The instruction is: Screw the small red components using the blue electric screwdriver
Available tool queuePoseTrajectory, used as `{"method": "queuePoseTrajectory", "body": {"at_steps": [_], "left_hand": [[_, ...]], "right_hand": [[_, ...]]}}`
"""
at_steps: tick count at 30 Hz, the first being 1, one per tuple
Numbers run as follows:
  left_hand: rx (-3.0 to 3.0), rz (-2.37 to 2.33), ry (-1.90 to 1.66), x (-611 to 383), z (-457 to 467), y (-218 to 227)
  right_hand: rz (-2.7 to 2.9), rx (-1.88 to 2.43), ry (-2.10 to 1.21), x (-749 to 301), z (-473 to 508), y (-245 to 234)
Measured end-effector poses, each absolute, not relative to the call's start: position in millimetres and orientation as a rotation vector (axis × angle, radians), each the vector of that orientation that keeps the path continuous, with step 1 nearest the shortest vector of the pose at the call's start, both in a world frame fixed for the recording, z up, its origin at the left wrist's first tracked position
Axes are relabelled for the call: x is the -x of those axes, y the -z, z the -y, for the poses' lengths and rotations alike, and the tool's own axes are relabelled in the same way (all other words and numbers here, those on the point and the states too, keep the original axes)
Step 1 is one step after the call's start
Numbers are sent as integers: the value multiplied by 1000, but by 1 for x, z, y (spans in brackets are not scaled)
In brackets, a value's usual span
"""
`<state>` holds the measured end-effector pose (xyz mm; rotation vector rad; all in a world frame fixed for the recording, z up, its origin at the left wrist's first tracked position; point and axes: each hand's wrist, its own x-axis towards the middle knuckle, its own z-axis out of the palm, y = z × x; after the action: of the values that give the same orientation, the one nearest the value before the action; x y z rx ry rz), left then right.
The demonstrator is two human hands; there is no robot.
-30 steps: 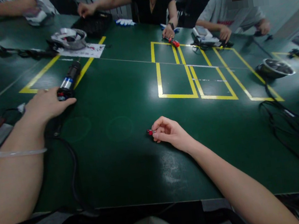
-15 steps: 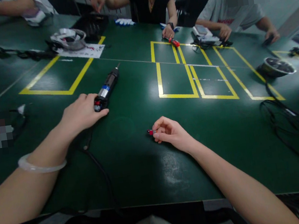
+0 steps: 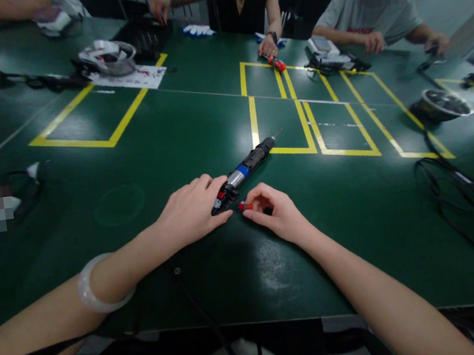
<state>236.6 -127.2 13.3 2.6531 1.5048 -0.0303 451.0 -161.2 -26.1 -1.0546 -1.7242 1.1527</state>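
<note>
Screwdriver [image 3: 249,165], cylindrical (silver-banded), is clasped by the left hand [image 3: 192,209]; the right hand [image 3: 275,210] pinches a red piece [image 3: 245,206].

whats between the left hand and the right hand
In the head view, the near end of the power screwdriver, in the left hand, and a small red piece pinched by the right hand.

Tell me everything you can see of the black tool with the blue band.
The tool is long and slim: dark, plastic-looking body, shiny metal-looking section beside the blue band, some red near the rear, thin bit at the front. It slants across the view, bit pointing away and rightward, its nose overlapping a corner of the yellow tape outline. The left hand grips and partly hides its rear. Whether it touches the green table is unclear.
</note>
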Motion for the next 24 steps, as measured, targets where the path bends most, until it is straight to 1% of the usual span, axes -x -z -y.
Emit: {"method": "queuePoseTrajectory", "body": {"at_steps": [4, 8, 17, 24], "left_hand": [[-2668, -1439, 17, -239, 133, -14], [-2672, -1413, -5, -239, 134, -15], [-2668, -1403, 1, -240, 133, -15], [-2655, -1403, 26, -240, 133, -17]], "right_hand": [[2024, 1053, -816, -450, 164, 24], [2155, 1068, -635, -446, 165, 21], [2300, 1096, -385, -439, 160, 31], [2296, 1063, -406, -442, 160, 30]]}}
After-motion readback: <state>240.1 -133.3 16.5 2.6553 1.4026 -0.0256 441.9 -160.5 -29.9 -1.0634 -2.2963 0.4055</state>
